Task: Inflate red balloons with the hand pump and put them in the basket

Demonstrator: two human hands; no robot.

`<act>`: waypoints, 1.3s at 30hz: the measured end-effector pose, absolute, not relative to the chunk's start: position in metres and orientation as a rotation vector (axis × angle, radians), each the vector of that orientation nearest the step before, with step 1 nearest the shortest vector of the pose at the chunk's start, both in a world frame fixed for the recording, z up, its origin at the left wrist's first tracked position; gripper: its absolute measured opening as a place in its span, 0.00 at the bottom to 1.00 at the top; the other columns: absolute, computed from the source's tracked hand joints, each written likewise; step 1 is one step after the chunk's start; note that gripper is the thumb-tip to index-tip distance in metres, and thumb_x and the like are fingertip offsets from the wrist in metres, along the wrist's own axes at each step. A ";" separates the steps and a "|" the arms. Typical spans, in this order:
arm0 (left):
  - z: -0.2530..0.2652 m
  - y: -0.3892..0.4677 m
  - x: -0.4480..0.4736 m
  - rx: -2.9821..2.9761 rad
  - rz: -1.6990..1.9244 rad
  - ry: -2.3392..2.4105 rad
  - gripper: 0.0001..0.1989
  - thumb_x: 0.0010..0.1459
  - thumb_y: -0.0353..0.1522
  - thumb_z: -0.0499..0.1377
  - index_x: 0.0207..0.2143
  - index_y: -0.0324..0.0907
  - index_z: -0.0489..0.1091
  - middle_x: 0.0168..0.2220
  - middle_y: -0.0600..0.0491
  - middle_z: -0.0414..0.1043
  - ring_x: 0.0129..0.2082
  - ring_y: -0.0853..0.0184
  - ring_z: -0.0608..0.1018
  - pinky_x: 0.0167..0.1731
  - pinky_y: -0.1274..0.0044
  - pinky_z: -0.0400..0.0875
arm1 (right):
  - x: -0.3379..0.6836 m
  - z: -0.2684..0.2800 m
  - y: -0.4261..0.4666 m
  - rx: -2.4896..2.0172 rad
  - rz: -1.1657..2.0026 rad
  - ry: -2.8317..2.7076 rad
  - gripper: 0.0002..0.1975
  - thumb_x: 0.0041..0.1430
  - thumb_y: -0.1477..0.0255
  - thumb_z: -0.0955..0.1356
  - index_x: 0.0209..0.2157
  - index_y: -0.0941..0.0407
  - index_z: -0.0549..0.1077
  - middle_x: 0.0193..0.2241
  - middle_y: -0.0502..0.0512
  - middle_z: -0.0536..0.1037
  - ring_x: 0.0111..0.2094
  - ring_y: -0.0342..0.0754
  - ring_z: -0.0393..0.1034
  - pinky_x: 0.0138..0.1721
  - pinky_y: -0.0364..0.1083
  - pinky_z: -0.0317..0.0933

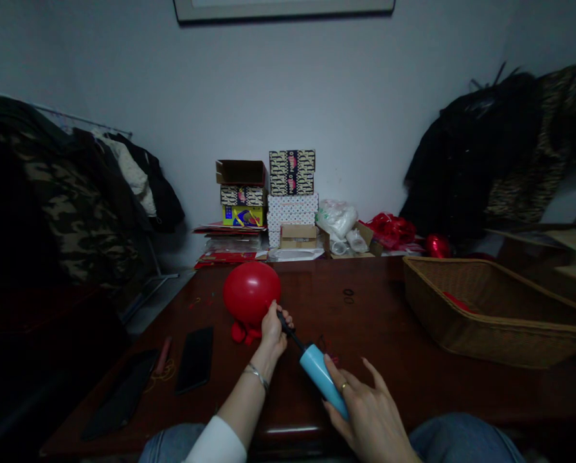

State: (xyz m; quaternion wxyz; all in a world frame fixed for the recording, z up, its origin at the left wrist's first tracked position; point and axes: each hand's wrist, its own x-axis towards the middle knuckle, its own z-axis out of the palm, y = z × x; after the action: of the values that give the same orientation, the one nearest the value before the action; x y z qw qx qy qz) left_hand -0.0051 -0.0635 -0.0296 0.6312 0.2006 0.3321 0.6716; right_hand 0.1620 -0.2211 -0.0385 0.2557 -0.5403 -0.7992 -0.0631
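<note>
A partly inflated red balloon [251, 289] rests over the table, just beyond my left hand [272, 331]. My left fingers are closed where the balloon meets the black end of a hand-held balloon pump [317, 373]; the balloon's neck is hidden by them. The pump's light blue barrel slants toward me, with a black rod showing between it and my left hand. My right hand [365, 402] grips that barrel from the right, thumb on the near side and some fingers lifted off. Small red uninflated balloons [240, 332] lie below the large balloon.
On the left of the table [379, 399] are a black phone [195, 359], a dark tablet-like slab [121, 392] and yellowish rubber bands [165, 373]. A wicker basket [500, 341] stands right. Stacked boxes [292, 212] and plastic bags [337, 218] line the back. Dark rings [348, 296] lie mid-table.
</note>
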 end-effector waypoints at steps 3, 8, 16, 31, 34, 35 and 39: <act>-0.028 -0.060 -0.014 0.440 1.542 0.742 0.14 0.52 0.39 0.58 0.25 0.42 0.57 0.16 0.60 0.56 0.14 0.76 0.61 0.15 0.82 0.54 | 0.176 -0.046 -0.230 -1.400 -0.235 -2.181 0.32 0.55 0.71 0.63 0.61 0.51 0.51 0.40 0.51 0.77 0.34 0.46 0.73 0.57 0.55 0.38; -0.024 -0.060 -0.016 0.414 1.545 0.731 0.13 0.54 0.38 0.57 0.25 0.42 0.57 0.16 0.60 0.57 0.14 0.76 0.61 0.15 0.83 0.53 | 0.191 -0.059 -0.242 -1.330 -0.369 -2.173 0.31 0.55 0.71 0.61 0.61 0.53 0.52 0.38 0.51 0.78 0.31 0.45 0.73 0.57 0.54 0.39; -0.027 -0.066 -0.005 0.436 1.534 0.738 0.13 0.54 0.39 0.57 0.25 0.42 0.57 0.16 0.60 0.56 0.14 0.76 0.61 0.15 0.83 0.53 | 0.190 -0.057 -0.240 -1.368 -0.340 -2.132 0.30 0.52 0.72 0.62 0.59 0.52 0.56 0.36 0.50 0.78 0.29 0.45 0.72 0.56 0.55 0.41; -0.033 -0.080 0.018 0.442 1.491 0.775 0.16 0.50 0.42 0.60 0.25 0.42 0.57 0.16 0.60 0.59 0.14 0.75 0.63 0.17 0.81 0.57 | 0.151 -0.021 -0.207 -1.621 -0.163 -2.203 0.28 0.54 0.70 0.65 0.57 0.55 0.60 0.37 0.55 0.78 0.34 0.48 0.73 0.57 0.57 0.41; -0.032 -0.079 0.014 0.460 1.503 0.783 0.16 0.51 0.42 0.59 0.25 0.42 0.57 0.16 0.60 0.58 0.14 0.75 0.62 0.16 0.82 0.55 | 0.149 -0.026 -0.210 -1.598 -0.151 -2.181 0.29 0.54 0.71 0.65 0.58 0.54 0.58 0.38 0.55 0.78 0.33 0.47 0.73 0.57 0.56 0.40; -0.031 -0.078 0.013 0.463 1.508 0.788 0.16 0.51 0.42 0.59 0.25 0.42 0.57 0.16 0.60 0.58 0.13 0.75 0.61 0.15 0.82 0.55 | 0.149 -0.028 -0.212 -1.582 -0.149 -2.173 0.29 0.54 0.71 0.64 0.58 0.54 0.57 0.39 0.54 0.78 0.34 0.47 0.73 0.58 0.56 0.40; -0.031 -0.073 0.007 0.459 1.513 0.800 0.16 0.50 0.43 0.59 0.25 0.42 0.56 0.16 0.61 0.57 0.13 0.76 0.60 0.14 0.82 0.54 | 0.156 -0.037 -0.220 -1.510 -0.141 -2.164 0.31 0.54 0.72 0.64 0.60 0.53 0.54 0.41 0.54 0.77 0.34 0.46 0.73 0.58 0.57 0.39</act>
State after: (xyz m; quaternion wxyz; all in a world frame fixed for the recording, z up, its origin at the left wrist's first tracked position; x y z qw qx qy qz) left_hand 0.0075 -0.0729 -0.0309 0.6326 0.2005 0.3497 0.6613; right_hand 0.1560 -0.2203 -0.0370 0.2469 -0.5537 -0.7936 -0.0516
